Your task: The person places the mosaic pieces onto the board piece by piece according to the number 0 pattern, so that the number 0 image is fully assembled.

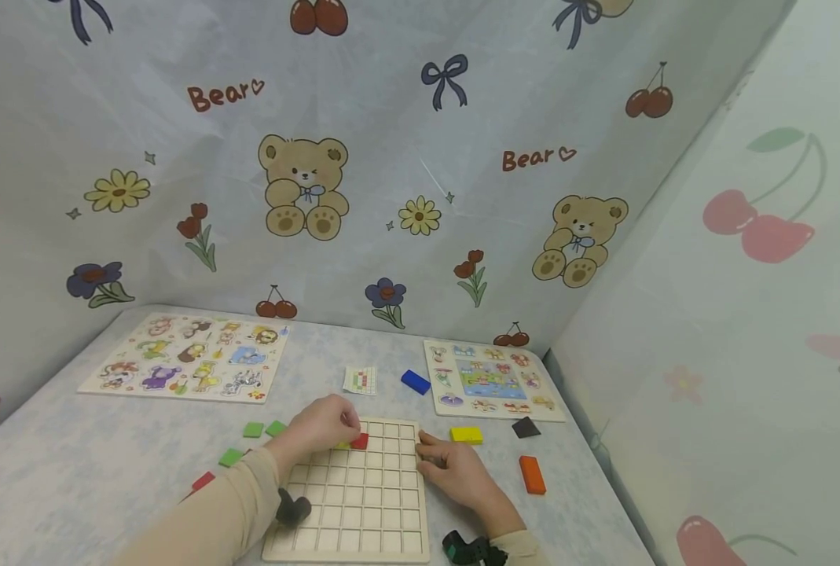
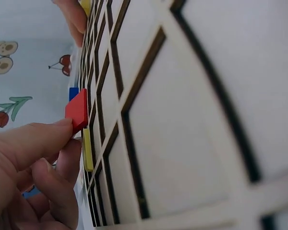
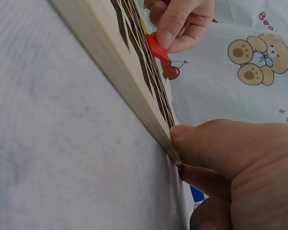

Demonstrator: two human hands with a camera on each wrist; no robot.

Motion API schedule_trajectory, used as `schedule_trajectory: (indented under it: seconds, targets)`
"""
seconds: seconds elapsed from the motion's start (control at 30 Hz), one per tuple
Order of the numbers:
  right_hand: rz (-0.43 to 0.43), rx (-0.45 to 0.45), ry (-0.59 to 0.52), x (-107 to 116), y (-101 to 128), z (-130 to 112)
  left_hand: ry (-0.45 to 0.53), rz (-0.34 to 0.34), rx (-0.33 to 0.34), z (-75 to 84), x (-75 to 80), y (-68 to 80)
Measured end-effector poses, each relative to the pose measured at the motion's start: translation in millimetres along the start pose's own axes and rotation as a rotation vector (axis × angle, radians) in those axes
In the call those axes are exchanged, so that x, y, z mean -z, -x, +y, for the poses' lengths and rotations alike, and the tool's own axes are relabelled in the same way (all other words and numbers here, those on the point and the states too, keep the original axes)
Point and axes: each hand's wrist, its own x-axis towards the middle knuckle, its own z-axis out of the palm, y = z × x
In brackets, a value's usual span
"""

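While pinching a red tile [image 1: 359, 441] at the top of the grid board [image 1: 363, 503], left hand [image 1: 320, 428] curled on it | right hand [image 1: 455, 472] pressing board's right edge, thumb touching | tile beside yellow piece [image 2: 88, 148] | board flat on bench [image 1: 73, 472]

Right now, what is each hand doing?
Left hand: pinching the red tile.
Right hand: open, fingertips against the wooden grid board.
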Motion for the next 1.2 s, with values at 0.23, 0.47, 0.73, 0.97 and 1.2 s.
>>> schedule_trajectory:
  seconds: [0.23,0.47,0.73,0.97,1.2]
  targets:
    - [0.006,0.005,0.012,-0.5,0.3,0.8,-0.077,0.0,-0.008,-0.1,0.1,-1.2]
    - [0.011,0.001,0.008,0.9,0.4,-0.5,-0.076,0.006,-0.001,0.3,-3.7,-2.2]
    - [0.009,0.003,-0.004,0.9,-0.5,-0.2,-0.055,0.065,0.044,-7.3,27.6,3.6]
    - [-0.006,-0.004,0.02,1.0,-1.3,-1.8,-0.077,0.067,0.114,-41.3,80.5,21.6]
    - [0.003,-0.002,0.022,0.5,-1.1,-0.5,-0.063,-0.007,0.146,-66.3,84.3,30.6]
